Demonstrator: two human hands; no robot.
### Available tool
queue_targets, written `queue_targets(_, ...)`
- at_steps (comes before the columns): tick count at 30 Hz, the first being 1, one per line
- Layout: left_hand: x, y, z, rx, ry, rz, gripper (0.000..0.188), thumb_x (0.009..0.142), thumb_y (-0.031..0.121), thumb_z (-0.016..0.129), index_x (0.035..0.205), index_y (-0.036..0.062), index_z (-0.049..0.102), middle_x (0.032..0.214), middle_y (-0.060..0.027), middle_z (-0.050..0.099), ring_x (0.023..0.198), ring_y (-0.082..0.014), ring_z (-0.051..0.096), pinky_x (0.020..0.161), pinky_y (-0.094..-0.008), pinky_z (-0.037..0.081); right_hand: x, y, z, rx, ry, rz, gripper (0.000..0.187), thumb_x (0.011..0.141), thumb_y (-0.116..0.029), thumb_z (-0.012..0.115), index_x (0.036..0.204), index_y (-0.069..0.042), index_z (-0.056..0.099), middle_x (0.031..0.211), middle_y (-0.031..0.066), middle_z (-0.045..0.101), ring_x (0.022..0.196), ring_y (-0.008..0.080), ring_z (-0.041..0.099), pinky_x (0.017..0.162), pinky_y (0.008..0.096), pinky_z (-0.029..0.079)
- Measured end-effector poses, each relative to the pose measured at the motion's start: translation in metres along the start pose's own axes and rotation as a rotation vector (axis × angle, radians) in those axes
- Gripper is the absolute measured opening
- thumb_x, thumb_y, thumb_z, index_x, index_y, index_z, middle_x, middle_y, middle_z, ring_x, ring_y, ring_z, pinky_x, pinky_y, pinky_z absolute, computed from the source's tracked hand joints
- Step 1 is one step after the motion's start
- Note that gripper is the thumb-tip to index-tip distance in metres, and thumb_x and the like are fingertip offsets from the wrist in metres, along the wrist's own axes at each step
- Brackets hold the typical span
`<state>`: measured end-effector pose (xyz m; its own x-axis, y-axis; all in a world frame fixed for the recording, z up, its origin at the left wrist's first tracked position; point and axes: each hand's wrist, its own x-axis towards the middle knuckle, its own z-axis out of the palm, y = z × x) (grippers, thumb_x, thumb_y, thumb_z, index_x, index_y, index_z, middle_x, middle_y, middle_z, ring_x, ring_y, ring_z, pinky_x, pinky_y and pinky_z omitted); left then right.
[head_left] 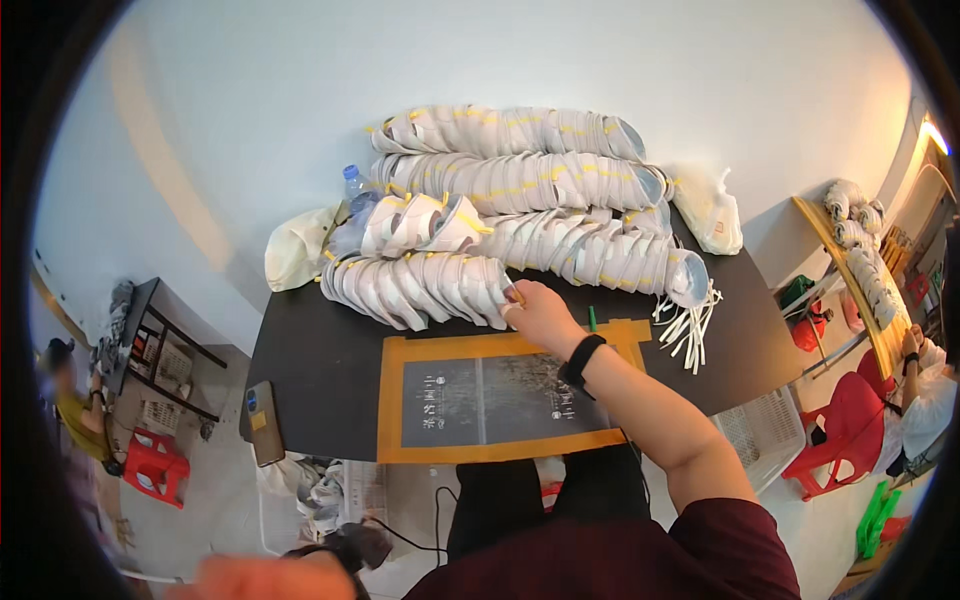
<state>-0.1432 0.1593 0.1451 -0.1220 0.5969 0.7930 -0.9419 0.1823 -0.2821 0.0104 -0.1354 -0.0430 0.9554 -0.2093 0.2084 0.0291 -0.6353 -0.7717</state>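
My right hand (542, 315) reaches across the dark table to the right end of the nearest row of nested pieces (415, 290). These are curved, grey-white pieces with yellow tabs that look like shoe uppers. My fingers close on the end upper; its edge is partly hidden by them. My left hand (262, 578) is low at the left, off the table and smeared by motion, so its fingers cannot be made out. A framed dark panel (490, 400) with an orange-yellow taped border lies before me, under my right forearm.
More rows of uppers (520, 180) lie behind. White strips (688, 335) hang at the right, near a white bag (708, 215). A phone (264, 424) rests at the table's left edge. Crates (755, 430) stand below; people work at both sides.
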Motion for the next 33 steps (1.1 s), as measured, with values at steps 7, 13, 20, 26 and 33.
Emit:
queue_targets(7,-0.118,-0.069,-0.032,0.466,-1.49,-0.594,0.045,0.074,0.011,0.07,0.118,0.0062,0.059,0.135,-0.0163,0.05,0.121,-0.0404,0.047,0.097,-0.0466,0.042,0.009,0.015,0.0,0.118,-0.006,0.08,0.023,0.083,-0.021,0.064,0.09,0.0,0.058,0.084,0.0211,0.063,0.082,0.0376,0.062,0.072,0.0444,0.047)
queue_targets(13,-0.218,-0.134,-0.054,0.636,-1.706,-0.44,0.056,0.072,0.008,0.07,0.125,0.0041,0.054,0.139,-0.0154,0.046,0.131,-0.0369,0.039,0.102,-0.048,0.038,0.005,0.0,-0.004,0.132,-0.035,0.081,0.022,0.083,-0.02,0.065,0.087,0.0,0.057,0.078,0.0179,0.063,0.071,0.0276,0.06,0.065,0.0394,0.047)
queue_targets(20,-0.227,-0.135,-0.055,0.699,-1.786,-0.387,0.055,0.07,0.006,0.068,0.123,0.0047,0.055,0.137,-0.0136,0.049,0.133,-0.0344,0.039,0.103,-0.048,0.037,-0.057,-0.001,-0.091,0.937,0.012,0.355,0.013,0.094,-0.017,0.06,0.101,-0.007,0.057,0.069,-0.0055,0.047,0.053,0.0041,0.039,0.05,0.0214,0.032)
queue_targets(26,-0.212,-0.097,-0.021,0.451,-1.557,-0.906,0.04,0.083,0.008,0.065,0.121,0.0035,0.056,0.122,-0.0158,0.058,0.115,-0.0335,0.054,0.089,-0.041,0.048,-0.119,0.003,-0.128,1.421,-0.054,0.345,0.009,0.1,-0.016,0.053,0.107,-0.011,0.052,0.07,-0.0072,0.048,0.044,0.002,0.03,0.051,0.021,0.033)
queue_targets(33,-0.221,-0.013,0.039,-0.461,-0.391,-2.444,0.04,0.097,0.018,0.056,0.134,0.0098,0.045,0.128,-0.0065,0.055,0.112,-0.0191,0.056,0.087,-0.0403,0.048,-0.17,-0.005,-0.112,1.563,0.104,0.226,0.023,0.1,-0.024,0.055,0.119,-0.011,0.053,0.07,-0.0076,0.05,0.051,0.0007,0.039,0.048,0.0186,0.032)
